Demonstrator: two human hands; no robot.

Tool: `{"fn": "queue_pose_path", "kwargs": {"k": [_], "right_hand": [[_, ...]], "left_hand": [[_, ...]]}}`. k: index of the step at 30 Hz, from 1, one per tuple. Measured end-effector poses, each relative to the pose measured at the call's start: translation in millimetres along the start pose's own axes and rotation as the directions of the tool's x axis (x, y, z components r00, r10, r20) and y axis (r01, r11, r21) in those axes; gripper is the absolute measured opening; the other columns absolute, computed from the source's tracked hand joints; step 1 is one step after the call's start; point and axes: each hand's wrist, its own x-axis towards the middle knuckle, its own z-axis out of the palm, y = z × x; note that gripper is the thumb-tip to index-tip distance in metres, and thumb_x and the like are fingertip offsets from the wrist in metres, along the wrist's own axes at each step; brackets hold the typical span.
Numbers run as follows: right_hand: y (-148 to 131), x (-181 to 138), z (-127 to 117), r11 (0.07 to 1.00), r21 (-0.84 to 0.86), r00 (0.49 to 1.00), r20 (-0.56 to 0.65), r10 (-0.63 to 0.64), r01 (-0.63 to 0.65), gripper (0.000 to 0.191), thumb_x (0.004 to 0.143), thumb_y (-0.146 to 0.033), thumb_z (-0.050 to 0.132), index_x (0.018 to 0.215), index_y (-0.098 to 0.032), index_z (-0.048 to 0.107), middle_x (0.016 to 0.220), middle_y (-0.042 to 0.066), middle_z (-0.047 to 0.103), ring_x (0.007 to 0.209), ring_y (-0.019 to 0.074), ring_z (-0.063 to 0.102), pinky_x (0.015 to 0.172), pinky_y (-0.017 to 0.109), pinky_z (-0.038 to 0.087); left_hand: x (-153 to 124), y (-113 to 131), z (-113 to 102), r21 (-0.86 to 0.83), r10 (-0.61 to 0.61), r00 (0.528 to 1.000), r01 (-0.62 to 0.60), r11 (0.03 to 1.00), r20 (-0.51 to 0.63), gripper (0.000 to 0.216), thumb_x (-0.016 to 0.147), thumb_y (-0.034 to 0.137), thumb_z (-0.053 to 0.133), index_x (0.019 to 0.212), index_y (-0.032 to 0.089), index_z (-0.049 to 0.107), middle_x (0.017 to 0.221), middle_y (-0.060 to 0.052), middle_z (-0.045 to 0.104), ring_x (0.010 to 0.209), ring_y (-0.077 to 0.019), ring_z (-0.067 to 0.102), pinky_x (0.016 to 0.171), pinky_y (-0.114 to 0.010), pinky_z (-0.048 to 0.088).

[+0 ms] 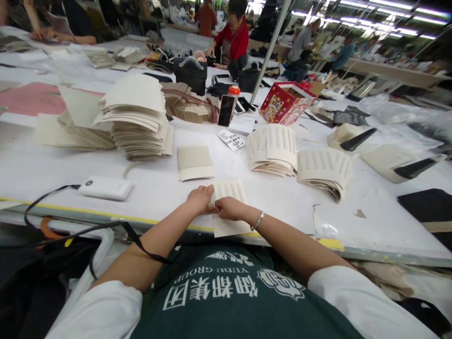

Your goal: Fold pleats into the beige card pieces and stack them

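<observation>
A cream panel with raised ribs (231, 228) lies at the table's front edge, directly before me. My left hand (200, 198) is at its left side with the fingers curled in. My right hand (229, 208) rests over its middle, fingers bent and pressed together close to the left fingertips. Whatever is pinched between the fingers is too small to make out. Just beyond sits a short stack of plain cream panels (195, 162). To the right stand two curved stacks of ribbed panels, one upright (271, 147) and one leaning (325, 169).
A tall stack of cream sheets (136, 115) stands at left, behind a white power bank (106, 187) with a black cable. Further back are a phone (226, 110), a red patterned box (286, 102) and a black handbag (190, 75). A person in red (233, 40) works across the table.
</observation>
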Motion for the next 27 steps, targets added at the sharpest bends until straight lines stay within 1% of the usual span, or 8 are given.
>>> {"fn": "queue_pose_path", "kwargs": {"k": [2,4,7,14,18,20,23,27], "right_hand": [[-3,-17,11,1.000,0.017,0.998,-0.064,-0.003,0.004,0.008,0.075,-0.014,0.052,0.077,-0.016,0.059,0.079,0.004,0.058,0.071,0.0142,0.053,0.061,0.023,0.033],[-3,-27,19,0.999,0.045,0.982,-0.187,0.018,-0.010,0.009,0.079,-0.017,0.050,0.083,-0.017,0.058,0.094,0.006,0.056,0.074,0.0133,0.052,0.063,0.023,0.035],[1,-26,25,0.996,0.091,0.949,-0.312,0.046,-0.018,0.014,0.080,-0.019,0.051,0.094,-0.017,0.052,0.105,0.008,0.051,0.077,0.0134,0.051,0.065,0.024,0.037],[8,-8,36,0.966,0.258,0.951,-0.298,0.088,-0.008,0.032,0.071,-0.015,0.061,0.100,-0.015,0.047,0.091,0.005,0.055,0.080,0.0148,0.052,0.069,0.025,0.039],[0,-17,42,0.987,0.145,0.951,-0.288,0.109,-0.070,0.015,0.078,-0.016,0.053,0.093,-0.016,0.053,0.091,0.006,0.053,0.077,0.0152,0.052,0.068,0.026,0.039],[-6,-27,48,0.993,0.088,0.948,-0.303,0.099,-0.076,0.018,0.080,-0.012,0.047,0.096,-0.017,0.054,0.094,0.007,0.052,0.076,0.0147,0.052,0.068,0.026,0.040],[-10,-46,65,0.994,0.105,0.945,-0.322,0.062,-0.029,0.019,0.081,-0.011,0.045,0.097,-0.018,0.055,0.096,0.006,0.051,0.079,0.0144,0.051,0.071,0.026,0.041],[-10,-67,86,0.970,0.215,0.930,-0.365,-0.028,0.114,0.017,0.081,-0.013,0.049,0.096,-0.018,0.055,0.095,0.005,0.052,0.086,0.0147,0.051,0.076,0.026,0.041]], "left_hand": [[1,-1,2,0.005,0.008,1.000,-0.008,1.000,-0.008,0.080,0.062,0.048,0.067,0.126,0.018,0.031,0.125,-0.013,0.049,0.118,-0.0278,0.041,0.091,-0.036,0.038],[1,-2,3,0.001,0.016,1.000,-0.016,1.000,-0.010,0.081,0.061,0.050,0.067,0.127,0.019,0.030,0.126,-0.013,0.048,0.119,-0.0280,0.040,0.092,-0.037,0.038],[-1,-3,1,-0.005,0.018,1.000,-0.018,1.000,0.007,0.086,0.060,0.052,0.066,0.128,0.020,0.027,0.128,-0.012,0.047,0.121,-0.0283,0.038,0.094,-0.037,0.036],[-3,1,-8,0.029,0.005,0.998,-0.007,1.000,0.066,0.097,0.053,0.053,0.070,0.131,0.020,0.022,0.131,-0.014,0.043,0.123,-0.0283,0.036,0.095,-0.036,0.035],[-2,4,-10,0.024,0.001,0.998,-0.002,1.000,0.059,0.093,0.054,0.049,0.070,0.130,0.019,0.025,0.128,-0.013,0.046,0.121,-0.0290,0.038,0.092,-0.037,0.038],[-1,6,-10,0.026,-0.004,0.998,0.003,1.000,0.064,0.091,0.055,0.047,0.070,0.129,0.019,0.026,0.127,-0.013,0.047,0.119,-0.0293,0.039,0.090,-0.037,0.039],[1,8,-9,0.046,-0.012,0.998,0.008,0.999,0.069,0.090,0.056,0.048,0.071,0.128,0.021,0.027,0.128,-0.014,0.046,0.120,-0.0301,0.037,0.090,-0.039,0.038],[3,10,-9,0.055,-0.023,0.996,0.018,0.998,0.083,0.090,0.055,0.050,0.072,0.128,0.021,0.027,0.131,-0.015,0.044,0.123,-0.0306,0.034,0.092,-0.040,0.036]]}}
